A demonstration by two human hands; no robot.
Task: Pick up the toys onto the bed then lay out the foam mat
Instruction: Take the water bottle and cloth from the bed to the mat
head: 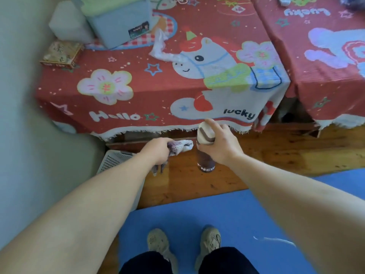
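My left hand [158,152] is closed around a small purple and white soft toy [180,146], held just below the bed's front edge. My right hand [219,143] grips a bottle [205,161] with a cream cap and a dark brown body marked "NEW", held upright over the wooden floor. The bed [138,91] lies ahead under a red cartoon blanket with a unicorn and flowers. The blue foam mat [227,220] lies flat on the floor beneath my feet.
On the bed are a grey-blue box [122,22], a patterned tin [61,54] and a crumpled white plastic bag [160,46]. A white perforated basket [114,161] stands by the wall at left. A second red-covered bed [325,56] is at right. The wooden floor [286,153] lies between bed and mat.
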